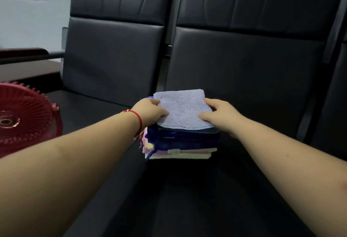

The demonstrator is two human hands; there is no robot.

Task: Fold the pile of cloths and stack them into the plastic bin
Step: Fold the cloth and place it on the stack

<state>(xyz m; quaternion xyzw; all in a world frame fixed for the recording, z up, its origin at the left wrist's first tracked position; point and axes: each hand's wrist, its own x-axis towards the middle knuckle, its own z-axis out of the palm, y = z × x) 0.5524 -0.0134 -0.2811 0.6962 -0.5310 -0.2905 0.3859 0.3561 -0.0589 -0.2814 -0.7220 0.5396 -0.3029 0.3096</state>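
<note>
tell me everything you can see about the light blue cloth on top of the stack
The light blue cloth is a fluffy, terry-like square, folded flat and lying level on top of a stack of folded cloths on the black seat. A stitched hem runs along its near edge. The left hand grips its left edge and the right hand its right edge, thumbs on top.

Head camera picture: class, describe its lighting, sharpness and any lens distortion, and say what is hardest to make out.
Head view: dim, even light with soft sheen on the black seat backs; wide-angle stretch makes both forearms balloon toward the corners; the pale top cloth between left hand and right hand is fairly sharp, while the dark cloths in the stack merge, and the red fan looks soft.
</note>
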